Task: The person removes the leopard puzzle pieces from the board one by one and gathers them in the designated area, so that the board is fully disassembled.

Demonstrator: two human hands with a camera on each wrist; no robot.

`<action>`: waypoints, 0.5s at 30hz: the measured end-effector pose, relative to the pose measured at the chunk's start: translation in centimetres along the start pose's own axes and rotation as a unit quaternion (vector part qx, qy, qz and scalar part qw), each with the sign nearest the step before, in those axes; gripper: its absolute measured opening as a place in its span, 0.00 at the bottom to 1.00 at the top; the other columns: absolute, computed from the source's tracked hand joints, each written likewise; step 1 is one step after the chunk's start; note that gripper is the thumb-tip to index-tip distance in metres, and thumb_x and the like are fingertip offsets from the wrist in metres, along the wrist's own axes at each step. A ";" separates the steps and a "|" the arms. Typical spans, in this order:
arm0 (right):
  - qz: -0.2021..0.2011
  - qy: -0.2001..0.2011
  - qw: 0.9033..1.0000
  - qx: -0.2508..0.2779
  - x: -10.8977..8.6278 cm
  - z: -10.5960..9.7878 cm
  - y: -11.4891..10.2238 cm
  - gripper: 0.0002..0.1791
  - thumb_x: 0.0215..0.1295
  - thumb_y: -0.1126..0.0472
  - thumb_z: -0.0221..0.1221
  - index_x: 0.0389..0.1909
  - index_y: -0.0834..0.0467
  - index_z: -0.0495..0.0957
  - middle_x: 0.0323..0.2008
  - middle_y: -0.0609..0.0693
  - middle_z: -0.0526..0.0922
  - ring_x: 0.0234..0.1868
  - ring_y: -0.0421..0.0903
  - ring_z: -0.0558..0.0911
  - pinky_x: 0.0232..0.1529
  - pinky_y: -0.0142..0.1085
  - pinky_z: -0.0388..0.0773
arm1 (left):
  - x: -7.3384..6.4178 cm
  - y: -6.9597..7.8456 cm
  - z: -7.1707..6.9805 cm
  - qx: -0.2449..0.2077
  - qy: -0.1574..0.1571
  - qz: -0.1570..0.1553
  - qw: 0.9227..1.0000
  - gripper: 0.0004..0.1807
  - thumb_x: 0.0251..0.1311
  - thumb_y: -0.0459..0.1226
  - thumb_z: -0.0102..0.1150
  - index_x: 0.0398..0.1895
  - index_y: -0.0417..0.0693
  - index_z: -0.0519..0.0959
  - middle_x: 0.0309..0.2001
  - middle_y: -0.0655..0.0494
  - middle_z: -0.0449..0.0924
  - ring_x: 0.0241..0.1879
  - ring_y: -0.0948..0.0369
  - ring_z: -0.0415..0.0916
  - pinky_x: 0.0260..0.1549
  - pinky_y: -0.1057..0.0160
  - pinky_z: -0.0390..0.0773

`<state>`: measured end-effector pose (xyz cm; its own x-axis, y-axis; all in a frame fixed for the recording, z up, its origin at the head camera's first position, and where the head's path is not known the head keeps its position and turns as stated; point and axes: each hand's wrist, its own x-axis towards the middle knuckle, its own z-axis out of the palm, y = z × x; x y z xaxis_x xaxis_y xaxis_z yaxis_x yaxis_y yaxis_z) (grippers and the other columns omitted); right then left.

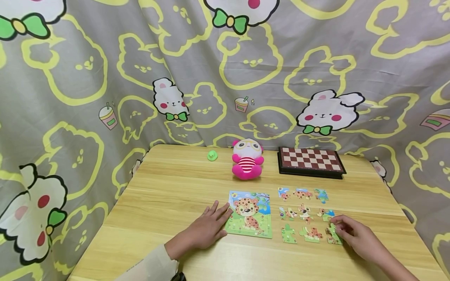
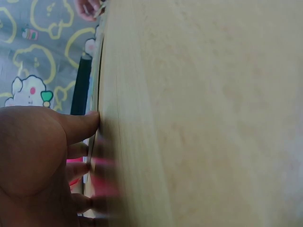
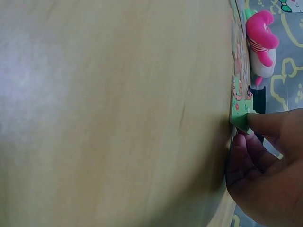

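Observation:
A square puzzle board with a spotted leopard cub picture lies on the table. My left hand rests palm down at its left side, fingertips at the board's edge. To the board's right, loose puzzle pieces are laid out in three rows. At the lower right of these, my right hand pinches a green corner puzzle piece between thumb and fingers. In the right wrist view that piece looks tilted up from the table. The left wrist view shows my left thumb and fingers at table level.
Behind the board sits a pink and white panda plush, with a small green duck to its left. A checkered board game box stands at the back right. A patterned curtain hangs around the wooden table.

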<state>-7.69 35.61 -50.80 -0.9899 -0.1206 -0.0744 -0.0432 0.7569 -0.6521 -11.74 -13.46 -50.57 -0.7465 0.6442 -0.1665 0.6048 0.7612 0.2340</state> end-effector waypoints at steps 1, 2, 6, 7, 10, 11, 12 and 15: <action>0.002 0.002 1.000 -0.011 0.1 0.1 0.0 0.12 0.71 0.70 0.60 0.53 0.60 0.82 0.37 0.46 0.82 0.35 0.31 0.76 0.34 0.31 0.76 | 0.0 0.0 0.0 0.000 0.000 0.000 1.000 0.38 0.78 0.53 0.47 0.85 0.53 0.50 0.84 0.51 0.44 0.81 0.39 0.40 0.74 0.37 0.55; 0.003 0.003 1.000 -0.020 0.1 0.1 0.1 0.12 0.72 0.70 0.61 0.53 0.59 0.82 0.37 0.46 0.82 0.35 0.31 0.75 0.34 0.31 0.76 | 0.0 0.0 0.0 0.000 0.000 0.000 1.000 0.38 0.78 0.53 0.47 0.85 0.53 0.50 0.84 0.51 0.44 0.81 0.39 0.40 0.74 0.36 0.55; 0.010 0.001 0.999 -0.035 0.2 0.2 0.1 0.12 0.73 0.67 0.60 0.54 0.59 0.82 0.37 0.45 0.81 0.34 0.32 0.73 0.34 0.31 0.74 | 0.0 0.0 0.0 0.001 -0.001 0.000 1.000 0.38 0.78 0.53 0.47 0.85 0.53 0.50 0.84 0.51 0.44 0.81 0.39 0.40 0.74 0.36 0.55; 0.010 0.000 0.999 -0.036 0.2 0.2 0.1 0.12 0.73 0.67 0.60 0.54 0.60 0.81 0.37 0.46 0.80 0.34 0.33 0.72 0.34 0.31 0.73 | 0.0 0.0 0.0 0.001 -0.001 0.000 1.000 0.38 0.78 0.53 0.47 0.85 0.53 0.50 0.84 0.51 0.44 0.81 0.39 0.40 0.74 0.36 0.55; 0.004 0.003 0.999 -0.039 0.1 0.2 0.2 0.12 0.73 0.68 0.60 0.54 0.60 0.81 0.36 0.46 0.78 0.34 0.34 0.71 0.33 0.31 0.71 | 0.0 0.0 0.0 0.000 -0.002 -0.001 1.000 0.38 0.78 0.53 0.47 0.85 0.53 0.50 0.84 0.51 0.44 0.81 0.39 0.40 0.74 0.36 0.55; 0.000 0.005 0.999 -0.039 0.1 0.3 0.3 0.12 0.73 0.68 0.61 0.54 0.60 0.82 0.36 0.46 0.78 0.33 0.34 0.71 0.33 0.32 0.71 | 0.0 0.0 0.0 -0.001 -0.002 -0.001 1.000 0.38 0.78 0.53 0.47 0.85 0.53 0.50 0.84 0.52 0.44 0.81 0.39 0.40 0.74 0.36 0.55; -0.004 0.007 0.999 -0.040 0.0 0.3 0.3 0.12 0.72 0.68 0.61 0.53 0.60 0.82 0.36 0.46 0.78 0.33 0.34 0.70 0.32 0.32 0.70 | 0.0 0.0 0.0 -0.001 -0.002 -0.001 1.000 0.38 0.78 0.53 0.47 0.85 0.53 0.50 0.84 0.52 0.44 0.81 0.39 0.40 0.74 0.36 0.55; -0.016 0.012 0.999 -0.040 -0.1 0.5 0.4 0.12 0.71 0.69 0.62 0.53 0.60 0.82 0.36 0.46 0.77 0.33 0.33 0.70 0.31 0.32 0.70 | 0.0 0.0 0.1 -0.001 -0.002 -0.001 1.000 0.38 0.78 0.53 0.47 0.85 0.53 0.50 0.84 0.52 0.44 0.81 0.39 0.40 0.74 0.36 0.54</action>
<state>-7.55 35.63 -51.42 -0.9907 -0.1312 -0.0348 -0.0855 0.8024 -0.5907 -11.73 -13.45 -50.63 -0.7466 0.6432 -0.1702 0.6027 0.7622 0.2363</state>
